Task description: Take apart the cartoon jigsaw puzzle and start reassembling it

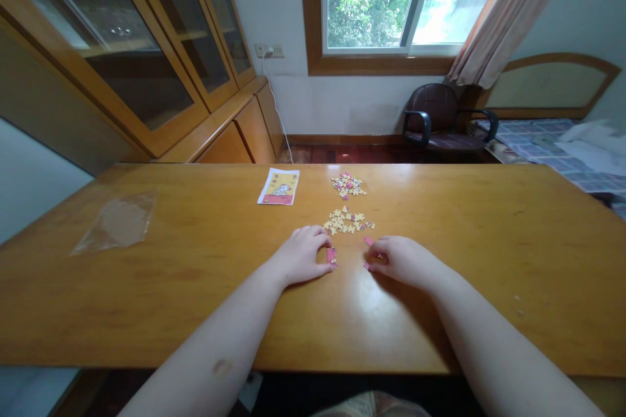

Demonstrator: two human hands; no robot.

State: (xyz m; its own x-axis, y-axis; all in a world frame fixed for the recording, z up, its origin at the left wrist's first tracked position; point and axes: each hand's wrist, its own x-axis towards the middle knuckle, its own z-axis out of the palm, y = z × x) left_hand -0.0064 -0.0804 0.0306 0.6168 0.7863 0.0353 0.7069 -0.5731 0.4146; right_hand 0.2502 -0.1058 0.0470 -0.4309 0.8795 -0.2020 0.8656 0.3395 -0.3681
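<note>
My left hand rests on the table, its thumb and fingers curved around a small joined block of pink puzzle pieces. To the right, my right hand is closed in a pinch, with a small pink puzzle piece at its fingertips. Another pink puzzle piece lies just beyond its index finger, and more may be hidden under the palm. Beyond both hands is a loose spread of mostly yellow puzzle pieces. Farther back sits a heap of mixed yellow and pink pieces.
A printed picture sheet lies left of the pieces on the wooden table. A clear plastic bag is at the far left. Past the table stand a glass-door cabinet, an armchair and a bed.
</note>
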